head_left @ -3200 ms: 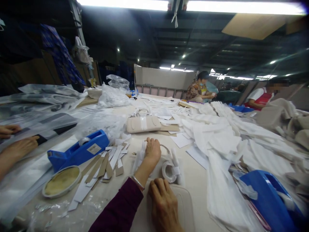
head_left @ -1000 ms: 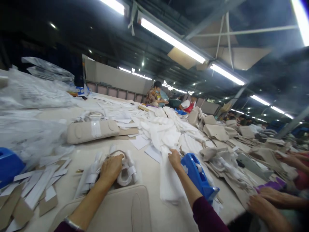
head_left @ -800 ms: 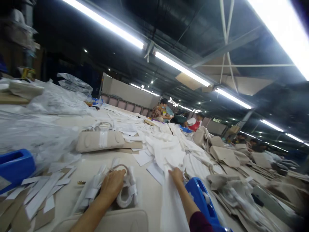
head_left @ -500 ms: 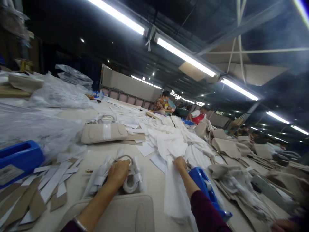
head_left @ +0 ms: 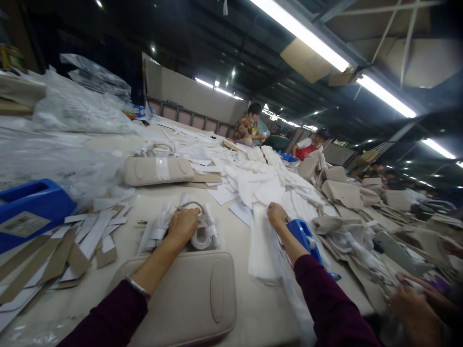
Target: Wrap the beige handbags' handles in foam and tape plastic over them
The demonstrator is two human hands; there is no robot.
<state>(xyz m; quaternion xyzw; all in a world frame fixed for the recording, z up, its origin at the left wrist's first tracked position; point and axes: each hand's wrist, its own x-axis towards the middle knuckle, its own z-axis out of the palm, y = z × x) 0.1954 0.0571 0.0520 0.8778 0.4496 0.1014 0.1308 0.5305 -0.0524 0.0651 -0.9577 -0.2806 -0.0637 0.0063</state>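
Observation:
A beige handbag (head_left: 177,294) lies flat on the table in front of me, its wrapped straps at the far side. My left hand (head_left: 183,224) is closed over the bag's handle (head_left: 195,206), close to a white-wrapped strap coil (head_left: 205,233). My right hand (head_left: 277,215) is closed at the edge of white foam sheets (head_left: 264,250), just left of a blue tape dispenser (head_left: 304,237). Whatever its fingers hold is hidden. Below that forearm hangs a translucent plastic strip (head_left: 294,294).
Another beige bag (head_left: 159,171) with a white band lies farther back. On the left are a second blue dispenser (head_left: 36,212), card strips (head_left: 87,236) and plastic bags (head_left: 72,106). Beige bag pieces (head_left: 340,193) pile up at right, near a co-worker's hands (head_left: 415,308).
The view has tilted down and shifted, so the table things appear higher. My left hand stays on the handle. My right hand has shifted slightly rightward off the foam sheets, towards the dispenser.

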